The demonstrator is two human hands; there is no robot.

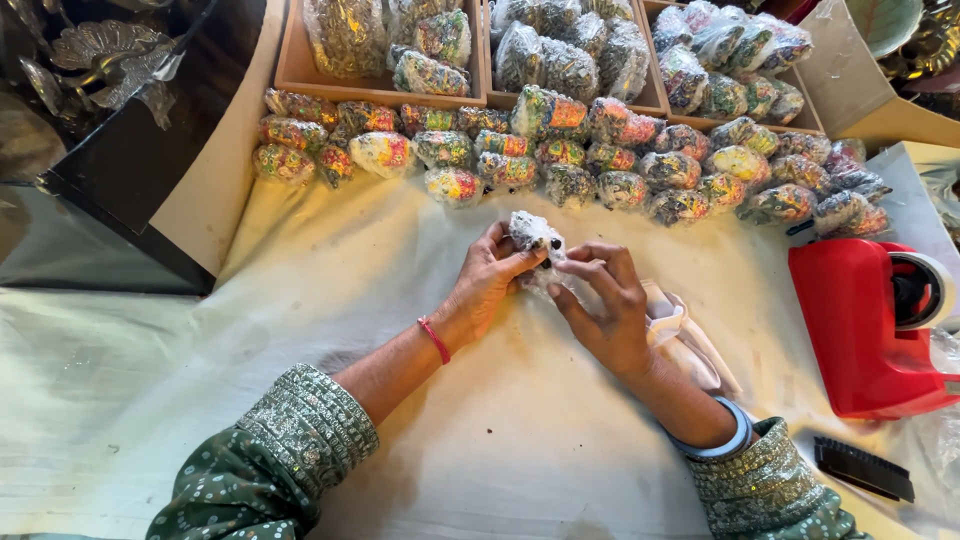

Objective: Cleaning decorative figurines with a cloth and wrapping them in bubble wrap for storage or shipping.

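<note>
Both my hands meet over the middle of a white cloth (420, 440). Between them is a small object wrapped in clear bubble wrap (535, 235), with dark spots showing through. My left hand (490, 280) grips its left side with thumb and fingers. My right hand (605, 305) pinches the wrap on its right and lower side. My left wrist wears a red thread, my right wrist a pale bangle. Both sleeves are green with silver embroidery.
Several colourful wrapped bundles (560, 160) lie in rows beyond my hands. Behind them stand wooden trays (295, 70) holding more bundles. A red tape dispenser (860, 325) sits at the right, a black comb-like strip (862, 468) below it, and loose plastic wrap (685, 340) under my right wrist.
</note>
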